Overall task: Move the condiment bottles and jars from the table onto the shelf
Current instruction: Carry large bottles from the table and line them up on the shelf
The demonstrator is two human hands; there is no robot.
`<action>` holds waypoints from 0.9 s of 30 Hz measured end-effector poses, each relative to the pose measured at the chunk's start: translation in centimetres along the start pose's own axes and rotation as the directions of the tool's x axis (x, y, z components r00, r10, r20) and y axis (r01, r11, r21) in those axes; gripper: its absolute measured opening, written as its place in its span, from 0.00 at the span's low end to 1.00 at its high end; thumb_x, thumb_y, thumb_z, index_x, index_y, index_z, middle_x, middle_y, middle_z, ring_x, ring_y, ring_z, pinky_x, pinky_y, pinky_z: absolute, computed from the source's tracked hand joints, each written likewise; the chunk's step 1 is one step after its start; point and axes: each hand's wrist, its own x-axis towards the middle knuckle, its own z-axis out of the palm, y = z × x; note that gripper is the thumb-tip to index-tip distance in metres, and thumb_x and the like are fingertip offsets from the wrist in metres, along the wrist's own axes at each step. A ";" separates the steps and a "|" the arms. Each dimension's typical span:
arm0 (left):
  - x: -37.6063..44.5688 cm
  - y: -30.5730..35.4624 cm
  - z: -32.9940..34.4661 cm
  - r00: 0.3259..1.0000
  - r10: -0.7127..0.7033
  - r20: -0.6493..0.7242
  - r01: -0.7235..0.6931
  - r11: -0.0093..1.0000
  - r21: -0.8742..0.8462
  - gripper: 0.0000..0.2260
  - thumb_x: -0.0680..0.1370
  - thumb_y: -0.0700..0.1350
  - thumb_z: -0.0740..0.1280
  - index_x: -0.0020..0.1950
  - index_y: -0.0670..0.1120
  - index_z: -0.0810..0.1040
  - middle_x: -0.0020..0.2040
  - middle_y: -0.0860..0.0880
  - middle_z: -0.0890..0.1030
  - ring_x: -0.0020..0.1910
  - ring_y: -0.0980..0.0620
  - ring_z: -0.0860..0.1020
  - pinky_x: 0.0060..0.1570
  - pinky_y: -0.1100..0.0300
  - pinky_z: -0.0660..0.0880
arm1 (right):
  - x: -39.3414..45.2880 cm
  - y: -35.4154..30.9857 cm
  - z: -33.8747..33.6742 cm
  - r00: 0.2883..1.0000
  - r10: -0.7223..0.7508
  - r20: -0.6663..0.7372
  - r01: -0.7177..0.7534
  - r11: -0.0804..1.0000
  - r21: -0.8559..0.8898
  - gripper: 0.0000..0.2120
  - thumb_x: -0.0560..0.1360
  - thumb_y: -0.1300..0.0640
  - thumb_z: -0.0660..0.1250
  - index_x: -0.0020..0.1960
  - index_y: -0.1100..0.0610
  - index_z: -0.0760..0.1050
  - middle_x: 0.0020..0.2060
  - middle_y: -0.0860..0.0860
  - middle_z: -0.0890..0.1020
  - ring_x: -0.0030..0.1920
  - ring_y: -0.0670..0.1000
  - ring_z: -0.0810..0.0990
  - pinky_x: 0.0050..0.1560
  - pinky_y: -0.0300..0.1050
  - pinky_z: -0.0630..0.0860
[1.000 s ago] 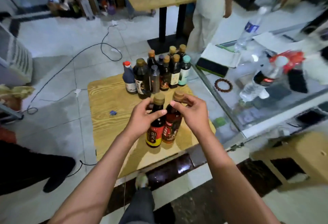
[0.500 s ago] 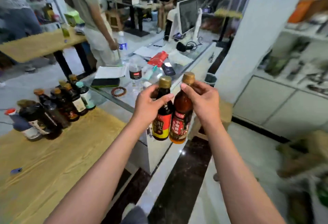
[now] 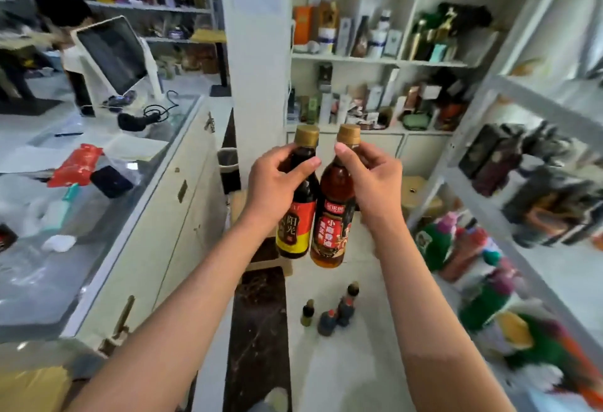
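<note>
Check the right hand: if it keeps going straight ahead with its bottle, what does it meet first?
Probably nothing close. The right hand holds the amber bottle over open floor; the white cabinet under the shelves lies beyond. The metal rack passes close on its right; depth unclear.

The dark bottle (image 3: pixel 298 202) label reads 阳光; the amber bottle (image 3: pixel 332 212) label reads 小磨香油

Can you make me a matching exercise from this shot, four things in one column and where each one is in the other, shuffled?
Things:
1. dark soy sauce bottle
2. amber sesame oil bottle
3. small bottles
4. red packet

Places:
A. on the glass counter
B. held by the neck in the right hand
C. standing on the floor
D. held by the neck in the left hand

Pairs: 1-D, 2-B, 3-C, 4-A
</note>
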 end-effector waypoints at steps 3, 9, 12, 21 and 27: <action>3.7 -0.3 3.6 0.996 0.023 0.082 -0.019 0.999 -0.043 0.16 0.71 0.60 0.71 0.56 0.56 0.82 0.50 0.55 0.84 0.50 0.57 0.82 0.54 0.48 0.79 | 2.7 0.2 -2.7 0.994 -0.040 -0.102 0.031 0.996 -0.085 0.09 0.74 0.52 0.74 0.45 0.58 0.83 0.38 0.51 0.86 0.39 0.46 0.82 0.40 0.43 0.78; 10.9 -0.1 9.8 0.973 0.116 0.197 -0.085 0.983 -0.160 0.13 0.71 0.61 0.71 0.53 0.60 0.81 0.48 0.55 0.84 0.49 0.56 0.82 0.52 0.47 0.79 | 8.5 -0.5 -6.5 0.957 -0.106 -0.270 0.047 0.975 -0.218 0.07 0.75 0.52 0.73 0.46 0.56 0.84 0.36 0.47 0.85 0.37 0.42 0.81 0.38 0.37 0.76; 14.3 0.1 12.8 0.957 0.149 0.251 -0.089 0.968 -0.234 0.10 0.72 0.60 0.71 0.50 0.60 0.82 0.46 0.54 0.84 0.47 0.55 0.82 0.52 0.45 0.78 | 10.8 -1.1 -8.2 0.933 -0.139 -0.332 0.044 0.959 -0.279 0.10 0.74 0.50 0.73 0.45 0.58 0.83 0.38 0.56 0.85 0.39 0.47 0.81 0.41 0.49 0.79; 18.6 2.6 23.8 0.849 0.302 0.434 -0.103 0.900 -0.424 0.08 0.74 0.57 0.71 0.52 0.60 0.82 0.48 0.52 0.83 0.49 0.54 0.81 0.51 0.46 0.78 | 14.0 -3.5 -15.7 0.801 -0.280 -0.529 0.017 0.894 -0.447 0.04 0.75 0.50 0.72 0.46 0.49 0.84 0.39 0.49 0.86 0.40 0.45 0.84 0.42 0.38 0.80; 19.1 5.6 32.3 0.795 0.332 0.507 -0.043 0.865 -0.500 0.08 0.73 0.58 0.70 0.50 0.58 0.82 0.47 0.52 0.84 0.48 0.55 0.82 0.50 0.52 0.79 | 15.4 -5.5 -22.6 0.710 -0.364 -0.603 -0.021 0.845 -0.535 0.04 0.76 0.51 0.71 0.42 0.47 0.83 0.35 0.45 0.85 0.36 0.43 0.83 0.37 0.35 0.76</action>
